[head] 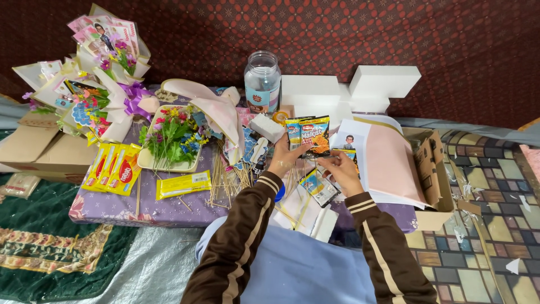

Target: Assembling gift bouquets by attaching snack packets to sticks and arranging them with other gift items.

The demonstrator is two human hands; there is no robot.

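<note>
Where the two hands meet at centre frame, the left hand (283,159) is closed on a snack packet (309,135), holding it upright by its lower edge above the table (112,211).

- Right hand (339,169): fingers curled at the packet's lower right; whether it grips that packet or the small one (318,188) below it cannot be told.
- Packet: thin foil, judged very light, crinkly and a little slippery, its contents likely brittle; best pinched at the sealed edge, not squeezed at the middle.
- Jar (262,83), upper centre: clear plastic, labelled, contents not discernible.
- Tray (147,160), centre left: shallow, pale, holding small artificial flowers (171,134).
- Box (432,169), right: open cardboard, with pink and white paper sheets (388,160) lying over its left edge; interior hidden.
- Yellow sachets (112,169), left, loose on the table.
- Sticks (225,180), thin wooden, scattered centre.
- Bouquets (101,79), upper left, wrapped, filled with packets and flowers.
- Foam blocks (349,90), white, upper centre right.
</note>
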